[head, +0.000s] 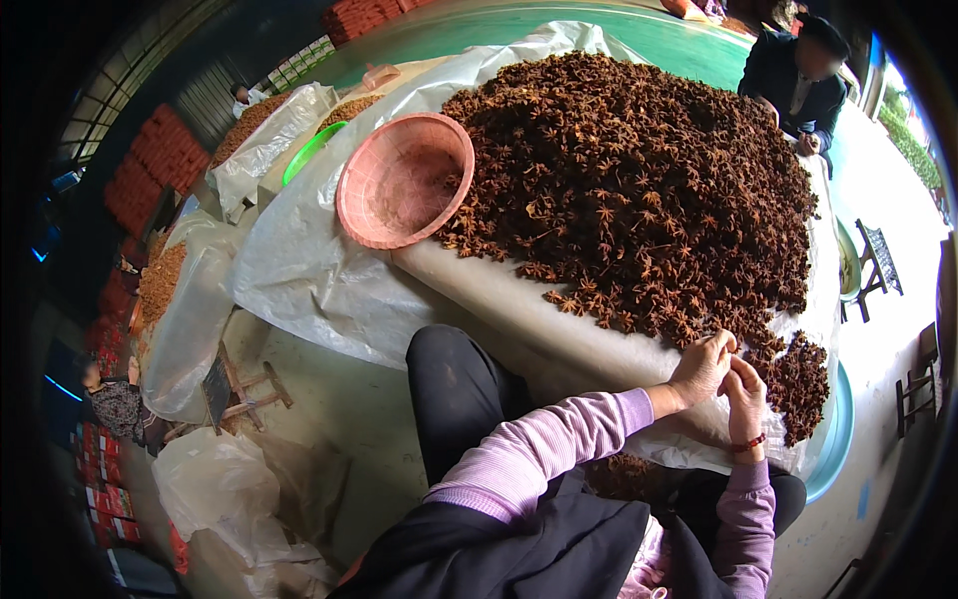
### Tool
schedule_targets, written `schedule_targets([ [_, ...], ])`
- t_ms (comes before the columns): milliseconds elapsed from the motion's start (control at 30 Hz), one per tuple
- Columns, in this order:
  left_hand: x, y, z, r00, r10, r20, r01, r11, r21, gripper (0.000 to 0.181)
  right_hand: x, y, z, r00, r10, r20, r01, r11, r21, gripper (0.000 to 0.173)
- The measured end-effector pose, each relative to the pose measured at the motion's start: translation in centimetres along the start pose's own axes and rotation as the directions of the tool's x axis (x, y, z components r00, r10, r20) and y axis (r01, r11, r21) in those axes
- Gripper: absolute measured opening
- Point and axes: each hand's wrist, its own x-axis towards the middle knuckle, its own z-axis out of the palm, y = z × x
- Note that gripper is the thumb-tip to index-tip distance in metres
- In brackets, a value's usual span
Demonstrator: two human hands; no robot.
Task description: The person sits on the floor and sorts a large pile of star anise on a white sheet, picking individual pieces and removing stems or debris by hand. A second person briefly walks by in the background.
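A broad heap of dried star anise (629,187) lies on a table covered with white plastic sheeting (479,288). At the heap's near right edge, my left hand (697,372) and my right hand (744,397) meet, their fingertips pinched close together. Whatever may be between the fingers is too small and covered to make out. On my right wrist is a red beaded bracelet (748,443). A smaller clump of star anise (802,385) sits just right of my hands. The pink plastic basket (404,180) rests tilted against the heap's left side.
Across the heap's far right corner, a person (797,82) leans in. A blue basin (834,442) stands below the table's right side, with wooden stools (872,266) beyond. To the left are a green basin rim (310,153), other sheeted heaps (161,277) and stacked red sacks (153,165).
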Motion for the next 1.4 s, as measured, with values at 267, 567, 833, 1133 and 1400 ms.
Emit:
schedule_targets([
  [267, 2.5, 0.5, -5.5, 0.952, 0.288, -0.103, -0.261, 0.94, 0.219, 0.012, -1.7, -1.1, 0.8, 0.947, -0.321, 0.031, 0.214, 0.554, -0.805, 0.017],
  [567, -4.4, -0.1, -3.4, 0.807, 0.147, 0.572, -0.283, 0.946, 0.156, 0.012, 1.0, -2.3, -8.4, 0.895, -0.401, -0.195, 0.034, 0.497, -0.867, 0.018],
  [833, 4.9, -1.9, 2.6, 0.885, 0.253, 0.39, -0.435, 0.746, 0.504, 0.016, 0.4, -0.8, -8.4, 0.947, -0.315, 0.068, 0.095, 0.072, -0.993, 0.036],
  [1133, 8.7, -2.6, 3.7, 0.987, 0.052, 0.15, -0.146, 0.667, 0.731, 0.019, 3.7, -0.6, -7.9, 0.935, -0.353, 0.04, 0.097, 0.147, -0.984, 0.043],
  [1400, 8.5, -4.1, 4.7, 0.974, 0.012, 0.225, -0.185, 0.612, 0.769, 0.014, 3.3, -1.6, -8.2, 0.985, -0.094, 0.146, 0.163, 0.211, -0.964, 0.013],
])
